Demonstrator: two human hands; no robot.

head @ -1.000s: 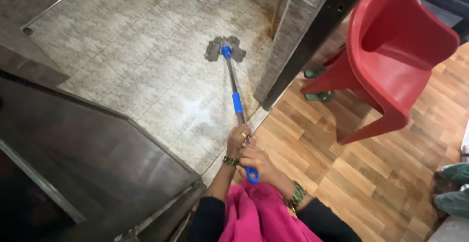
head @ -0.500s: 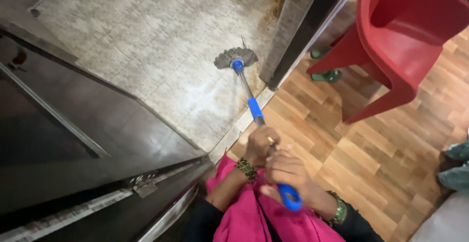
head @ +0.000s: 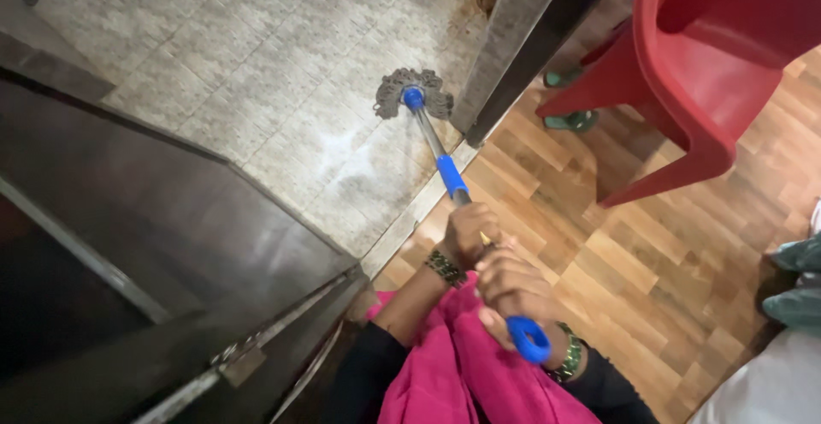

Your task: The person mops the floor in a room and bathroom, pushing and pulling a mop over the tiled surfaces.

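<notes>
While both hands, left hand [head: 469, 234] ahead of right hand [head: 513, 291], wrap their fingers tightly round the mop handle [head: 451, 177], its grey mop head [head: 414, 92] on the tiled floor [head: 256, 56] far beyond them risks snagging the nearby door frame [head: 505, 56].

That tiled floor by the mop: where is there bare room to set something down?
The grey tiled floor lies bare left of the grey string mop head, up to the dark door. The wood-plank floor is open below the red plastic chair. It is crowded at the doorway, around both hands, left and right.
</notes>
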